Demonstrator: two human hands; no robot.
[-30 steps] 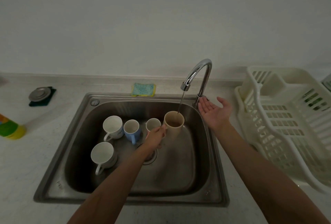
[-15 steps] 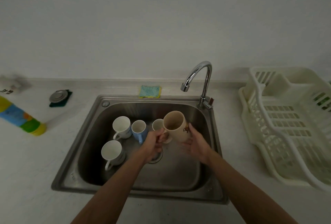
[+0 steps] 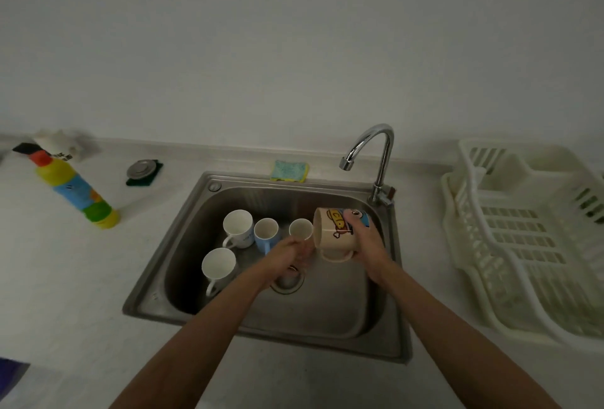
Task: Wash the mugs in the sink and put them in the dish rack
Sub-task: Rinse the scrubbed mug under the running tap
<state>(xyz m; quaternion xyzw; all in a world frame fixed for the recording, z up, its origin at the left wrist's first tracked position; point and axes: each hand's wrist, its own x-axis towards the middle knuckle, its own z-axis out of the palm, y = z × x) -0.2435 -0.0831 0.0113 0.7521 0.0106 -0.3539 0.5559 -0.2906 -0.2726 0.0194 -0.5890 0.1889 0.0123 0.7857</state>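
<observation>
steel sink (image 3: 343, 314) holds four mugs (image 3: 238, 225); right hand (image 3: 367, 242) grips tipped cartoon mug (image 3: 332, 229), left hand (image 3: 287, 253) blurred, grip unclear.

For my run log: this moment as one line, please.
right hand: grips beige mug, tipped over sink | left hand: at its rim, grip unclear | tap: no stream | four other mugs in basin

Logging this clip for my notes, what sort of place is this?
Most likely a home kitchen counter: a steel sink with a faucet and mugs standing in it, a plastic dish rack to its right, a sponge and a soap bottle on the countertop.
</observation>
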